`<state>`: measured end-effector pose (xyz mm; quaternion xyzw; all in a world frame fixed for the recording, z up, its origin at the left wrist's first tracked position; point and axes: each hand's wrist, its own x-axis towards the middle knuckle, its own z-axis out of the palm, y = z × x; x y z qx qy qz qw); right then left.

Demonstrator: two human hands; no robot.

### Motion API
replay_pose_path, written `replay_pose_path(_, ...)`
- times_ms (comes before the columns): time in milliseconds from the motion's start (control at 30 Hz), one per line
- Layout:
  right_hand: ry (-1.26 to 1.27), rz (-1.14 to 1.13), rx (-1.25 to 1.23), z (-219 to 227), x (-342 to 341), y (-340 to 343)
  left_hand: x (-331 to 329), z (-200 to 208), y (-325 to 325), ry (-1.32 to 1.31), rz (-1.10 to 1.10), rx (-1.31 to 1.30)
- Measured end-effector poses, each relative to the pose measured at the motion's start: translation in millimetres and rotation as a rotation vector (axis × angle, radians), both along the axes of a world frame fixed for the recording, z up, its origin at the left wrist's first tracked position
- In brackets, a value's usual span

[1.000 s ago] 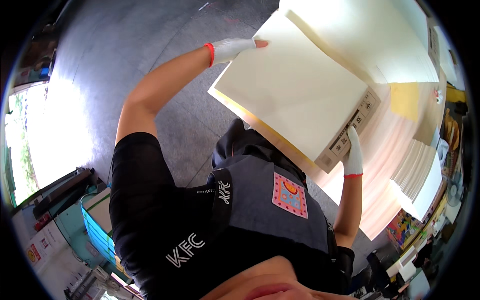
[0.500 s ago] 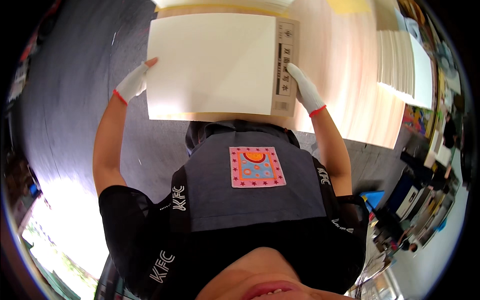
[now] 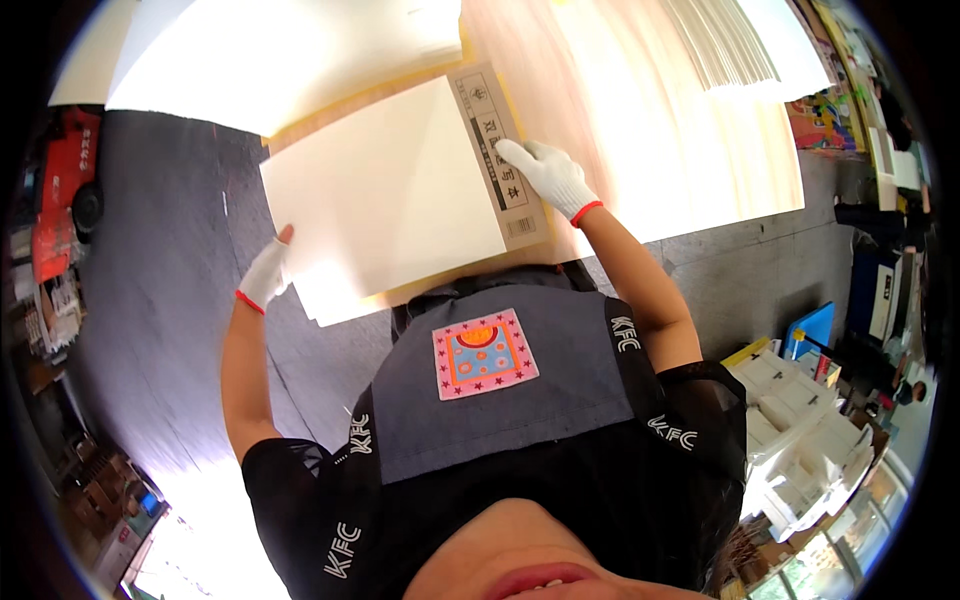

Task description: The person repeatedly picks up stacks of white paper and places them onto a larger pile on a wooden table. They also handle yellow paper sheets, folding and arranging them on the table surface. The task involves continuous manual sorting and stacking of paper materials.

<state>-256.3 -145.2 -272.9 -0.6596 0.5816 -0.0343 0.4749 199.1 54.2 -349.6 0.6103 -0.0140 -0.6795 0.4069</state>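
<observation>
Between left hand (image 3: 265, 274) and right hand (image 3: 547, 178), white pad (image 3: 385, 190).

Pale wood-grain bench (image 3: 660, 165) under bright glare.
Broad white sheets (image 3: 300, 60) lie on it at the upper left, a many-layered white stack (image 3: 735, 50) at the upper right; a white pad (image 3: 385, 185) with a brown strip (image 3: 488, 120) overhangs the near side, apparently part-supported, though contact is hidden.

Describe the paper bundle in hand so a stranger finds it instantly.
Start from the pale table. At its near edge, the gloved left hand and right hand grip one white paper bundle. Unlike the stacks behind, it shows a grey-brown strip on its right.
</observation>
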Motion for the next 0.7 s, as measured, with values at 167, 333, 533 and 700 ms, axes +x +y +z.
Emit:
replay_pose_path(167,0.023,-0.058,0.022,-12.0,0.2,-9.0,-10.0,15.3,-8.0,-0.112,-0.070,-0.006)
replay_pose_path(333,0.042,-0.027,-0.133,3.8,-4.7,-1.2,-11.4,26.0,-8.0,-0.186,-0.192,-0.146)
replay_pose_path(533,-0.102,-0.018,-0.211,19.2,-6.1,-3.8,1.2,19.5,-5.6,-0.245,-0.244,-0.068)
replay_pose_path(700,-0.333,-0.097,0.098,-1.8,10.3,11.3,33.8,7.7,-9.3,-0.495,-0.458,-0.057)
